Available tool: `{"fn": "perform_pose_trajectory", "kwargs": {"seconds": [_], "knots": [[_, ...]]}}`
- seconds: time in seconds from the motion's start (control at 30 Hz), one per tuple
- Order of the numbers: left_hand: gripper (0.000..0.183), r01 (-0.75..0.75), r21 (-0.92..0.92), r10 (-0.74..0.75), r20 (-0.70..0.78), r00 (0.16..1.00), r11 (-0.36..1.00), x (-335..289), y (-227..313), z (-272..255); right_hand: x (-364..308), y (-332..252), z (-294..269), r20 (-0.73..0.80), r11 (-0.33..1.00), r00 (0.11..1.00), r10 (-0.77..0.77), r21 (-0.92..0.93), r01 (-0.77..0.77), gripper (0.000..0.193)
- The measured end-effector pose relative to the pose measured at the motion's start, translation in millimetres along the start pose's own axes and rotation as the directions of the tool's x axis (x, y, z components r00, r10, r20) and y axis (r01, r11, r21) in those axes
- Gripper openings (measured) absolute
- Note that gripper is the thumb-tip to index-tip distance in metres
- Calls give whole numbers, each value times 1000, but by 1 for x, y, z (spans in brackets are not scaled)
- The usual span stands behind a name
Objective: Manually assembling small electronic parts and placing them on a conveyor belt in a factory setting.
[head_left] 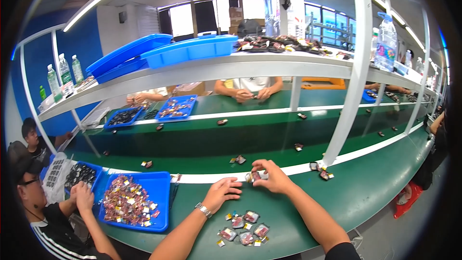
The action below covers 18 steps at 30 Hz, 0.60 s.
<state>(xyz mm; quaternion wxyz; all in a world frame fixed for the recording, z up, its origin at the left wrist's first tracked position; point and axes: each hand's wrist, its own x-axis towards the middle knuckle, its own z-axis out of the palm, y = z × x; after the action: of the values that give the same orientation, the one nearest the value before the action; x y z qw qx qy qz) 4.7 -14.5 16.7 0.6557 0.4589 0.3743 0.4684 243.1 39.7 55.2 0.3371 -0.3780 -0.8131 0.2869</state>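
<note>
There are five grouped parts (246, 238), one held part (251, 176), one silver wristwatch (203, 210).

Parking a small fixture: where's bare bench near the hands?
The green bench right of the right forearm, out to its near edge, looks bare. A narrower patch lies between the blue tray and left forearm. Crowded: the heaped tray and the parts cluster between the forearms.

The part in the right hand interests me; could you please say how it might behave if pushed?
The part is probably light, being small enough for the right hand to pinch. It seems unlikely to roll, since similar parts lie flat on the bench.
</note>
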Motion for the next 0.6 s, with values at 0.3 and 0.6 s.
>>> {"fn": "perform_pose_trajectory", "kwargs": {"seconds": [0.3, 0.6], "knots": [[37, 70, 45, -76, 145, 986, 997, -3, 0, 0, -22, -29, 29, 64, 951, 950, -307, -27, 309, 44], [28, 71, 3, -71, 71, 995, 998, -3, 1, 6, -23, -33, 55, -166, 938, 935, -314, -207, 278, 21]]}}
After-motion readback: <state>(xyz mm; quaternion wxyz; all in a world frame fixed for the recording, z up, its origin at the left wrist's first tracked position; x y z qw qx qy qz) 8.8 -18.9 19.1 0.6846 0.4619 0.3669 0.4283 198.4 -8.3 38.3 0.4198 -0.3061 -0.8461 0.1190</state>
